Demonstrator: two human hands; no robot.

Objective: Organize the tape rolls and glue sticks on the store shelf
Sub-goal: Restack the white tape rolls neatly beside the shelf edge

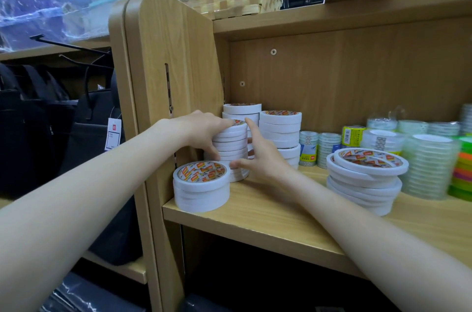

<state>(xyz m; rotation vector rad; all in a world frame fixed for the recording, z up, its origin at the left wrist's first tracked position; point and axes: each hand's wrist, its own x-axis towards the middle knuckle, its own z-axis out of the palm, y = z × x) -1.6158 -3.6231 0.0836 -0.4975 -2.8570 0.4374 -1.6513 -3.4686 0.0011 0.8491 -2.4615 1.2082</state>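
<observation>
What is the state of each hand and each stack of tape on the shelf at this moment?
left hand: grips the tall white tape stack from the left.
right hand: fingers straight, touching that stack's right side.
tall white tape stack: upright, held between both hands.
front-left tape stack: upright, short, at the shelf edge.
right tape stack: uneven, rolls shifted.
clear tape stack: upright.

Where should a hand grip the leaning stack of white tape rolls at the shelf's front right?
On the leaning stack, clasp the lower rolls' outer rims from both sides, coming from the open shelf front. The top rolls have slid off-centre, so a top-only grip would likely spill them.
</observation>
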